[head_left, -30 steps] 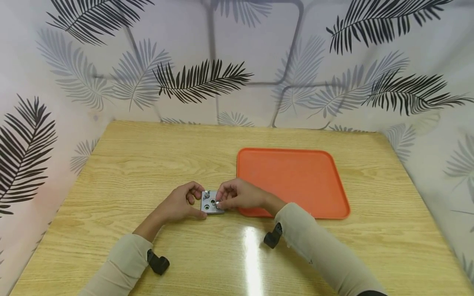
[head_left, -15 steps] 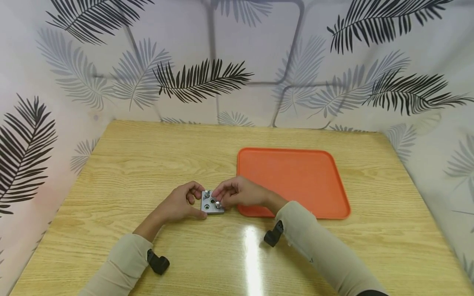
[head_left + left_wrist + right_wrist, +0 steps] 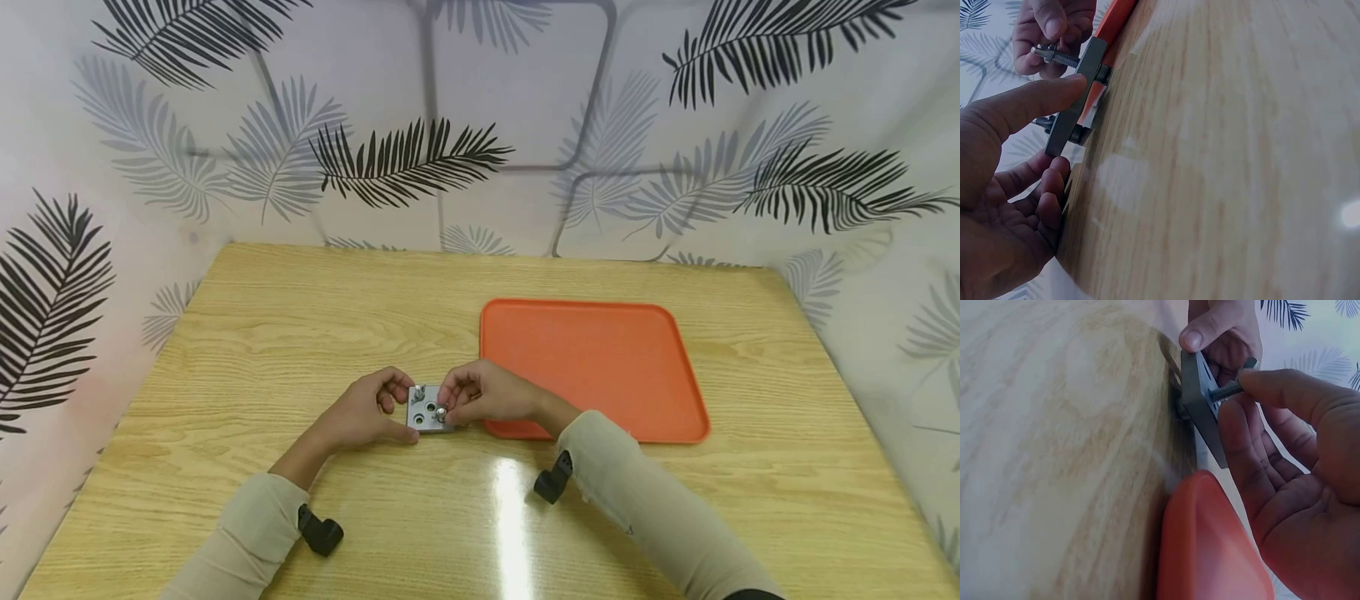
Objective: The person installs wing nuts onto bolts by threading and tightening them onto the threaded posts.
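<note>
**Left hand (image 3: 373, 410) grips metal plate (image 3: 432, 423); right hand (image 3: 491, 393) pinches top of near bolt (image 3: 441, 413)**

Head view: the plate sits on the wooden table (image 3: 300, 333) between the two hands, just left of the orange tray (image 3: 600, 367). It should handle as a stiff block, probably heavy for its size and hardly fragile, though its smooth faces might slip. Opposite edges look like the best hold, and the left hand has them: its thumb is on the near edge, its index finger at the far left corner. The plate is squarish and grey, with two open holes and two upright bolts, the far bolt (image 3: 418, 392) diagonally across from the near one.

Left wrist view: edge-on, the plate is a thick, dark grey slab, and the bolts' lower ends seem to prop it off the table. The left thumb lies almost straight against it, the other fingers bent in at its left side.

Right wrist view: the right thumb and a finger are closed around a small winged piece, likely a wing nut (image 3: 1249, 363), on the threaded shaft. Its wings should give good purchase; the bare thread below looks rough and rigid.
</note>
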Motion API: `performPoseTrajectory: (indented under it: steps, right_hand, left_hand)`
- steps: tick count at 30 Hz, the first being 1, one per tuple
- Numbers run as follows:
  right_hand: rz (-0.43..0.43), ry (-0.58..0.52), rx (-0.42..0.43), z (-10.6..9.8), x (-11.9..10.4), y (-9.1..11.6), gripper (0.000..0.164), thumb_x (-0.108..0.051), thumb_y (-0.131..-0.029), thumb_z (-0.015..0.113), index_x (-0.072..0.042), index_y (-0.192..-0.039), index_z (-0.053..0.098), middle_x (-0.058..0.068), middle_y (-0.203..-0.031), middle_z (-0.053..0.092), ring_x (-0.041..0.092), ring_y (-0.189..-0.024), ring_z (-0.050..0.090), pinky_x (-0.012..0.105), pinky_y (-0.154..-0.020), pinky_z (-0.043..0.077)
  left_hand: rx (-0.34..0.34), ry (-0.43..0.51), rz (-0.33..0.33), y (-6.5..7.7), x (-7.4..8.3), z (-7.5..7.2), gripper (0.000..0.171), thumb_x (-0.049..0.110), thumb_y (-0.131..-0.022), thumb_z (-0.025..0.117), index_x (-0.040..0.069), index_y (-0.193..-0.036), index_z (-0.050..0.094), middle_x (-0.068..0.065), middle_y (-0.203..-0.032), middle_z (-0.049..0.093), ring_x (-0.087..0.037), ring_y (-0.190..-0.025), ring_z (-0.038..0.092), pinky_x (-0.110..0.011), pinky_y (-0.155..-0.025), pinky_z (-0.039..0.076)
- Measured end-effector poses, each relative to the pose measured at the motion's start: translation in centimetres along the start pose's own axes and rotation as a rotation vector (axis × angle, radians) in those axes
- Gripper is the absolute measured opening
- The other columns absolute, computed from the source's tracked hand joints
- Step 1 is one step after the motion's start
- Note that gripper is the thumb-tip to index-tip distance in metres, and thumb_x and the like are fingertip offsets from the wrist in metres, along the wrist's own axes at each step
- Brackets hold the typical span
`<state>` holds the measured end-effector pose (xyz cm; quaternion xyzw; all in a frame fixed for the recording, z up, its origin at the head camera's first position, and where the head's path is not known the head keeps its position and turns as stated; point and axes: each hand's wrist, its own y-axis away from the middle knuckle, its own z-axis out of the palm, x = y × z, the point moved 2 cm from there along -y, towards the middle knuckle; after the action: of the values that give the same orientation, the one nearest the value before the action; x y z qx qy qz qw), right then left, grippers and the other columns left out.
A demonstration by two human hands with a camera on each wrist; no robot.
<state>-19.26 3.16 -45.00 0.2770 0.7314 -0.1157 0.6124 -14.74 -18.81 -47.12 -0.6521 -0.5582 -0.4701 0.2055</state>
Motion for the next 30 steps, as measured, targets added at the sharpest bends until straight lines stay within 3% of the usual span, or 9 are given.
performPoseTrajectory:
  steps: [8,16,25,30]
  right_hand:
    - [0.011,-0.046,0.005,-0.41,-0.09,-0.05,0.019,0.0,-0.098,0.056,0.01,-0.112,0.062,0.012,-0.097,0.068,0.012,-0.08,0.063,0.029,-0.074,0.056]
    - [-0.014,0.0,-0.066,-0.34,-0.43,0.0,0.027,0.007,-0.093,0.056,0.008,-0.119,0.062,0.021,-0.101,0.068,0.012,-0.078,0.063,0.028,-0.073,0.055]
    - [-0.004,0.036,-0.026,-0.07,-0.12,-0.19,0.025,0.003,-0.088,0.066,0.006,-0.112,0.062,0.014,-0.099,0.067,0.006,-0.085,0.062,0.02,-0.074,0.052]
    - [0.0,0.013,-0.014,-0.05,0.06,-0.12,0.021,0.003,-0.086,0.068,0.007,-0.105,0.061,0.005,-0.092,0.066,0.005,-0.079,0.063,0.019,-0.073,0.052]
  left_hand:
    - [-0.002,-0.004,-0.009,0.09,0.1,0.01,0.062,0.017,-0.07,0.091,0.007,-0.12,0.057,-0.009,-0.105,0.054,-0.021,-0.086,0.045,-0.031,-0.074,0.04]
    - [0.001,-0.01,-0.006,0.01,0.07,0.02,0.062,0.018,-0.07,0.091,0.007,-0.121,0.057,-0.009,-0.106,0.055,-0.021,-0.087,0.046,-0.032,-0.075,0.04]
    - [-0.004,-0.002,-0.005,-0.06,-0.06,0.04,0.062,0.018,-0.07,0.091,0.007,-0.121,0.057,-0.009,-0.106,0.055,-0.021,-0.087,0.046,-0.031,-0.074,0.04]
    - [-0.004,-0.005,-0.003,-0.07,-0.1,0.05,0.062,0.017,-0.07,0.091,0.007,-0.12,0.057,-0.008,-0.105,0.054,-0.021,-0.086,0.045,-0.031,-0.074,0.04]
